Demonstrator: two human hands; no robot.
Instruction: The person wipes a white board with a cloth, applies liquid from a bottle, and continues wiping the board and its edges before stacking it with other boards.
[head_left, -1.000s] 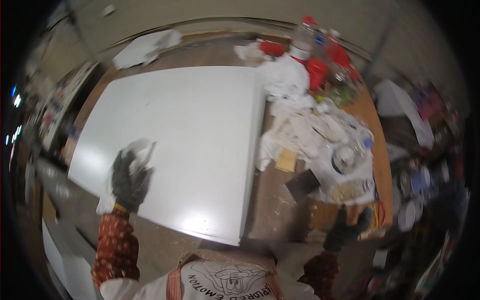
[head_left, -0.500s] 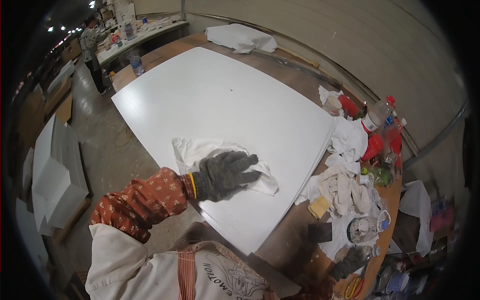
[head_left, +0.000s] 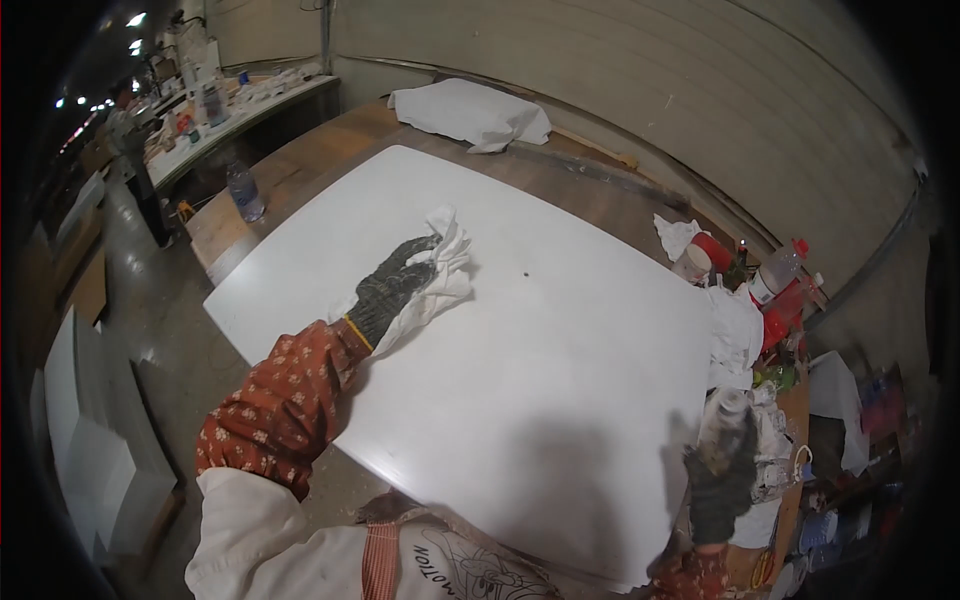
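Note:
A large white panel (head_left: 560,340) lies flat on a wooden table. My left hand (head_left: 390,285), in a dark knit glove with a red patterned sleeve, reaches far out and presses flat on a crumpled white cloth (head_left: 440,265) on the panel's left part. My right hand (head_left: 718,490), also in a dark glove, is raised at the panel's right edge and grips a pale upright bottle (head_left: 722,420). A small dark speck (head_left: 524,271) sits on the panel beyond the cloth.
Rags (head_left: 735,330), red containers and a clear bottle with a red cap (head_left: 778,268) crowd the table's right side. A white cloth heap (head_left: 470,110) lies at the back. A water bottle (head_left: 244,192) stands at the left corner. White boards (head_left: 80,440) lean on the floor at left.
My left hand has pushed the cloth farther across the panel, away from me. My right hand has risen into view holding the bottle. The view has swung round.

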